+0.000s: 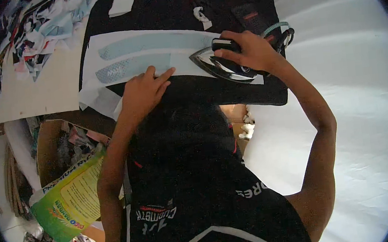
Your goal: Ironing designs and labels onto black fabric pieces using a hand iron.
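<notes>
My right hand [250, 51] is wrapped round the black handle of a clothes iron [226, 68]. The iron's pointed soleplate rests on the right part of a white sheet [183, 67], tip toward the left. On that sheet lie two long pale-blue patterned fabric strips, an upper strip [148, 45] and a lower strip [127, 67] with white lettering. My left hand [145, 88] lies on the sheet's near edge by the lower strip's right end, fingers spread. Whatever its palm covers is hidden.
A black cloth [243, 94] covers the ironing surface. Fabric scraps [52, 32] are heaped on a pale board [17, 99] at the far left. A cord [276, 26] runs from the iron's rear. Below left are a cardboard box [48, 150] and a green-yellow sack [74, 199].
</notes>
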{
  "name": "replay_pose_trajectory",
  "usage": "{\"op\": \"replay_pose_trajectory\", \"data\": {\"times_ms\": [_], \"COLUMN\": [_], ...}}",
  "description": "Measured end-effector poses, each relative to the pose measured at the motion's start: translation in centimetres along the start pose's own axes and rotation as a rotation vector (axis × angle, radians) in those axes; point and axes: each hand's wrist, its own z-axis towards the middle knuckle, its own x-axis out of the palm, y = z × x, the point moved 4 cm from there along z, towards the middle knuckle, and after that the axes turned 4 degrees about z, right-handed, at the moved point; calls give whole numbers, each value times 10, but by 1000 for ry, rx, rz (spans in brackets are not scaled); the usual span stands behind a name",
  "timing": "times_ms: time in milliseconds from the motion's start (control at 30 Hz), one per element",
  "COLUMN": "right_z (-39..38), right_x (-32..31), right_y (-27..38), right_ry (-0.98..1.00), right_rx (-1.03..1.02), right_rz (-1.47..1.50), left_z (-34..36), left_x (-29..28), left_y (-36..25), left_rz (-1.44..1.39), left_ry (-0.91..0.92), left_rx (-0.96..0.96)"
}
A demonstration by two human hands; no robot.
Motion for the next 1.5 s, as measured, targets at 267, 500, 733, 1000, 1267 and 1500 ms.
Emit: {"op": "replay_pose_trajectory", "data": {"times_ms": [267, 500, 733, 1000, 1267, 1500], "right_z": [-12, -31, -51, -21, 16, 29], "right_x": [-3, -8, -30, -35, -16, -1], "right_y": [-23, -43, -55, 4, 57, 63], "right_ry": [67, -26, -9, -204, 48, 105], "right_rx": [85, 145, 518, 60, 23, 12], "right_rz": [30, 62, 443, 231, 134, 93], "left_z": [-1, -5, -4, -10, -36, -39], "left_x": [1, 2, 2, -12, -24, -17], "left_y": [1, 5, 6, 3, 19, 22], "left_rz": [-14, -30, -54, -69, -45, -47], "left_ry": [-48, -17, 8, -19, -86, -9], "left_rx": [7, -17, -28, -21, -135, -172]}}
